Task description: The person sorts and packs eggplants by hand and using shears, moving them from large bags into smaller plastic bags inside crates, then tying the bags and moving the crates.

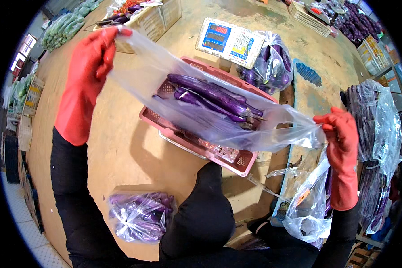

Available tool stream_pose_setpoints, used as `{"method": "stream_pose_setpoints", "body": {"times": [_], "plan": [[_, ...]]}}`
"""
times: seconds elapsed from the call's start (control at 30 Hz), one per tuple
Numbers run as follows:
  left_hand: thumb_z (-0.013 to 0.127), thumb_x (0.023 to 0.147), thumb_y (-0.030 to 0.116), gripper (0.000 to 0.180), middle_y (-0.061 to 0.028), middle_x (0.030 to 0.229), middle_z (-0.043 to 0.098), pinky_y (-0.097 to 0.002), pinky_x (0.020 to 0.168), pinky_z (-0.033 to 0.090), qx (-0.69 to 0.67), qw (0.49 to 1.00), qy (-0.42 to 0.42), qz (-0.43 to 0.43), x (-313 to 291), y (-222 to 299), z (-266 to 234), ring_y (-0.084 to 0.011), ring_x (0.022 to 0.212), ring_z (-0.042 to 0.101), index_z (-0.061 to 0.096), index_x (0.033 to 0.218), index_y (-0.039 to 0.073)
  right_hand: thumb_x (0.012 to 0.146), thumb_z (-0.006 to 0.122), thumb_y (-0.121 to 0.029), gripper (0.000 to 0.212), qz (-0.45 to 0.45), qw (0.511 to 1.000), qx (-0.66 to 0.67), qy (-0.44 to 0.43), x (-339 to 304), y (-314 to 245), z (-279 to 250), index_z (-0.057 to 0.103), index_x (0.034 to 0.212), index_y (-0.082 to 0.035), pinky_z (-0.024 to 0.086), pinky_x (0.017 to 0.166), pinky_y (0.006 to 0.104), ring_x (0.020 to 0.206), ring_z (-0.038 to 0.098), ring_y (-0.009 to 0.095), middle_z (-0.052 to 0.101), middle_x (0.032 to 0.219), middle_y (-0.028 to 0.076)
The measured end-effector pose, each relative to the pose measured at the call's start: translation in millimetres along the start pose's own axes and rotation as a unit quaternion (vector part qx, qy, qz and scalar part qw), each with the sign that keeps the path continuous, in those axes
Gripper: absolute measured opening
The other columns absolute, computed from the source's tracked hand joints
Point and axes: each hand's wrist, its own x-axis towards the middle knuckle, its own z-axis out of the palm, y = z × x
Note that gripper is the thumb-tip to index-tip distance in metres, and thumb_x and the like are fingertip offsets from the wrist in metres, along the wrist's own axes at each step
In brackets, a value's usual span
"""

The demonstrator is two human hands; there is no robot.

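Both my hands wear red rubber gloves and stretch a clear plastic bag [143,58] between them. My left hand [100,56] pinches one end at the upper left; my right hand [339,129] grips the gathered other end at the right. Several long purple eggplants [214,96] show in the middle, within or behind the film; I cannot tell exactly which. Beneath them is a pink plastic basket [239,169], resting on a scale whose display panel [230,42] stands just beyond, lit with red digits.
A bagged bundle of eggplants [143,214] lies on the floor near my knee. Another full bag [272,64] sits beside the scale display. Loose clear bags [308,214] hang at the right, near stacked eggplants [370,120]. A cream crate [161,22] stands at the back left.
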Motion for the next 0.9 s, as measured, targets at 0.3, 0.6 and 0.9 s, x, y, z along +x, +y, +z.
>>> {"method": "stream_pose_setpoints", "body": {"times": [0.3,0.6,0.9], "plan": [[0.051,0.094,0.030,0.031,0.0031,0.059,0.048,-0.0221,0.047,0.033,0.022,0.996,-0.055,-0.072,-30.9,-15.4,-5.7,-0.0061,0.047,0.042,0.061,0.105,0.003,0.072,0.060,0.002,0.014,0.042,0.998,0.020,-0.045,-14.8,-1.0,22.9,0.065,0.083,-0.005,0.038,0.091,0.0319,0.066,0.061,0.014,0.065,0.072,0.003],[0.073,0.075,0.026,0.072,-0.0109,0.117,0.055,-0.0315,0.086,0.046,0.296,0.952,-0.066,-0.048,-68.0,12.9,-9.4,-0.0203,0.103,0.054,0.040,0.135,0.004,0.063,0.069,0.003,0.055,-0.017,0.990,-0.139,-0.014,-39.8,-64.3,-23.9,0.058,0.116,-0.009,0.043,0.093,0.0381,0.108,0.054,0.034,0.060,0.113,0.013],[0.068,0.081,0.012,0.058,-0.0086,0.112,0.057,-0.0269,0.062,0.048,0.077,0.961,-0.150,0.218,-132.2,51.4,71.2,-0.0126,0.077,0.056,0.043,0.133,0.010,0.086,0.056,-0.002,0.052,0.373,0.912,0.084,0.148,-176.8,-36.8,-95.5,0.042,0.135,-0.009,0.041,0.094,0.0297,0.109,0.053,0.018,0.054,0.122,0.011]]}}
